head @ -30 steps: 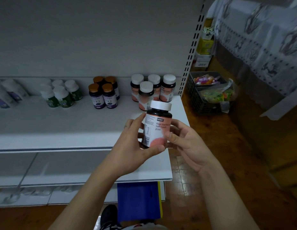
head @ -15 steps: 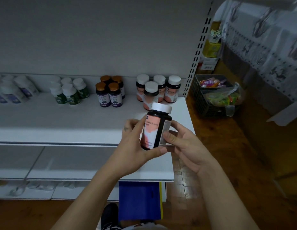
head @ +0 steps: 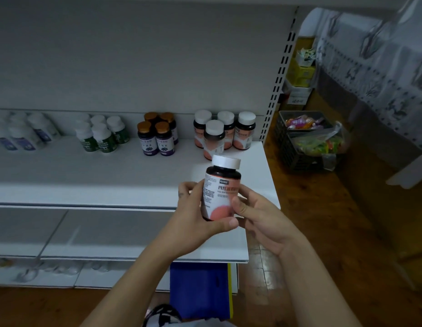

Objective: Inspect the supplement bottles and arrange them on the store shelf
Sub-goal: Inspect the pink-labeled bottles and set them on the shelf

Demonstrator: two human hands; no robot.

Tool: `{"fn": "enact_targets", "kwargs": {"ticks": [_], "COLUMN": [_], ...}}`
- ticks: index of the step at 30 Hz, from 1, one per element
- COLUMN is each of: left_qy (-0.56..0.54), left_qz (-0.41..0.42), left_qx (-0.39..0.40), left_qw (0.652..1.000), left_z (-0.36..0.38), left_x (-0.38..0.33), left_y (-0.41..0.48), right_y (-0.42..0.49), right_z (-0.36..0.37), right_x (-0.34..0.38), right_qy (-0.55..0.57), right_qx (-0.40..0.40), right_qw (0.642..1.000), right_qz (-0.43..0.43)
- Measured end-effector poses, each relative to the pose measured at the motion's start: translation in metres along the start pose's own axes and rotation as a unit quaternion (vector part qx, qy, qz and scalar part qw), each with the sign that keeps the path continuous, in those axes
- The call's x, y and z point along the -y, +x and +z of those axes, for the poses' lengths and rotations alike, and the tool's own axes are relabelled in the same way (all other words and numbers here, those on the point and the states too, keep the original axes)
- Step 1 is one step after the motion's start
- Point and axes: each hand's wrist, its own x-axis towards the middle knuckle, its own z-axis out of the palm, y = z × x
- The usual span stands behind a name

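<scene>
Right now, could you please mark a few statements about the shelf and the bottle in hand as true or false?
1. The held bottle has a white cap. True.
2. Only the right grip holds it. False: the left grip and the right grip both hold it.
3. Four matching bottles stand at the right end of the shelf. True.
4. The gold-capped bottles stand right of those four. False: the gold-capped bottles stand left of them.
5. The floor basket is empty. False: it holds colourful packets.
</scene>
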Motion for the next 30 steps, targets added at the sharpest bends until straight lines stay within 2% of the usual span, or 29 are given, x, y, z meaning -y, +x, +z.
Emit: {"fn": "enact_targets", "kwargs": {"ticks": [2, 7, 11, 17, 26, 30], "left_qy": [-0.014, -0.134, -0.162, -0.096, -0.075, -0.008], "left_qz": [-0.009, -0.052, -0.059, -0.078, -0.078, -0.029], "left_qx": [-0.008, -0.052, -0.030, -0.033, 0.010, -0.033], "left_qw": [1.000, 0.988, 0.985, 0.992, 0.994, 0.999], "left_z": [-0.002, -0.014, -0.024, -0.045, -0.067, -0.064], "left_x": [0.004, 0.019, 0.020, 0.037, 0.057, 0.059], "left_y": [0.001, 0.002, 0.002, 0.007, 0.025, 0.034], "right_y": [0.004, 0.017, 0.021, 0.032, 0.047, 0.052], "right_z": [0.004, 0.008, 0.020, 0.039, 0.055, 0.061], "right_x": [0.000, 0.004, 0.005, -0.008, -0.008, -0.011], "right_qy": [-0.013, -0.080, -0.072, -0.106, -0.200, -0.150], "right_qx": [-0.021, -0.102, -0.083, -0.110, -0.187, -0.187], "right_qw": [1.000, 0.991, 0.993, 0.988, 0.962, 0.971], "right_qz": [-0.010, -0.033, -0.041, -0.011, -0.011, 0.000]}}
